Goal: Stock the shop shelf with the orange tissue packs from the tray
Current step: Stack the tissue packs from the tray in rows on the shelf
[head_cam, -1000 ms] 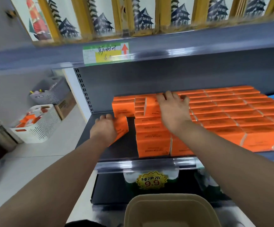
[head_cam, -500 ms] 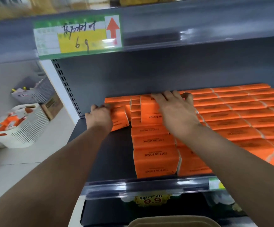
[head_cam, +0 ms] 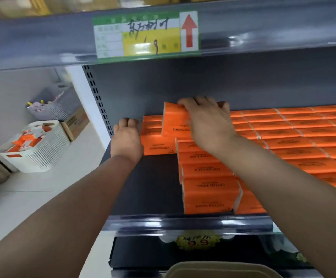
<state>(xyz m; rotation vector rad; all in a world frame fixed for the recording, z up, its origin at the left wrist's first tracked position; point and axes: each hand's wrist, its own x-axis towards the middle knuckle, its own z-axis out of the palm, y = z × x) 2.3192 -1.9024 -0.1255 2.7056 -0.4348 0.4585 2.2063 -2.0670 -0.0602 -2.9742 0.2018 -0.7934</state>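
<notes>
Orange tissue packs (head_cam: 295, 135) fill the dark shelf (head_cam: 155, 189) in tight rows from the middle to the right. My right hand (head_cam: 209, 123) grips one orange pack (head_cam: 173, 121) from above, lifted and tilted over the back left packs. My left hand (head_cam: 127, 137) reaches to the left end of the rows, its fingers against the side of a lying pack (head_cam: 159, 145); whether it grips that pack is hidden by the back of the hand. A front stack of packs (head_cam: 209, 189) stands by the shelf lip.
A white slatted tray (head_cam: 34, 147) with more orange packs sits on the floor at left, next to a grey basket (head_cam: 56, 107) and a cardboard box (head_cam: 76, 123). A price label (head_cam: 147, 35) hangs on the upper shelf edge. A beige container rim (head_cam: 221, 269) shows at the bottom.
My right hand has lifted an orange pack up off the rows at the back. My left hand slid its pack deeper into the shelf against the back left packs. The camera moved closer.
</notes>
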